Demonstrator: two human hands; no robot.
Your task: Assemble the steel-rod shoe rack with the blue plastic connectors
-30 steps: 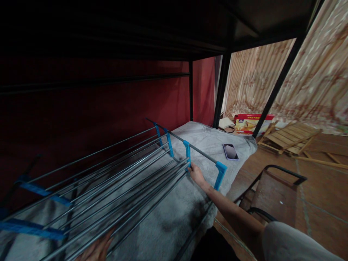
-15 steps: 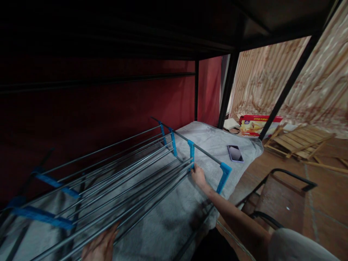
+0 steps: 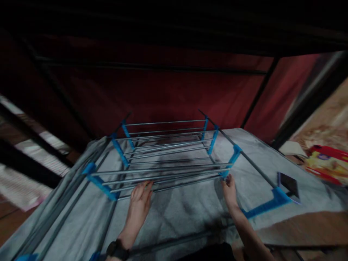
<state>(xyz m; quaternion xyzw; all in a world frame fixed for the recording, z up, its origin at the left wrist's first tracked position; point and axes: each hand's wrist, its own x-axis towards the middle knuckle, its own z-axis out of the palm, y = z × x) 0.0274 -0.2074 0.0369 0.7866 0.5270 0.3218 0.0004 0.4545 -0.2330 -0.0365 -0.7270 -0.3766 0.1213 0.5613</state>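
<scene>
A drying rack (image 3: 168, 146) of thin grey metal rods joined by blue plastic brackets lies across the grey blanket. My left hand (image 3: 140, 201), with a dark watch at the wrist, is curled over the near rods (image 3: 174, 178) toward their left end; its fingertips are partly hidden. At the other end, my right hand (image 3: 229, 186) pinches a rod end beside the lower tip of a blue bracket (image 3: 235, 156). Another blue bracket (image 3: 100, 181) carries the left ends of these rods. A blue arm (image 3: 268, 206) sticks out to the right of my right hand.
The grey blanket (image 3: 179, 214) covers the bed beneath a dark bunk frame. A phone (image 3: 289, 186) lies on it at the right. Bunk posts (image 3: 261, 90) stand at both sides, with red cloth (image 3: 174, 94) behind. A red and yellow box (image 3: 327, 163) is at far right.
The view has swung left, bringing the whole rack to the middle. My left hand now shows farther in, over the rods. My right hand stays at the rods' right end.
</scene>
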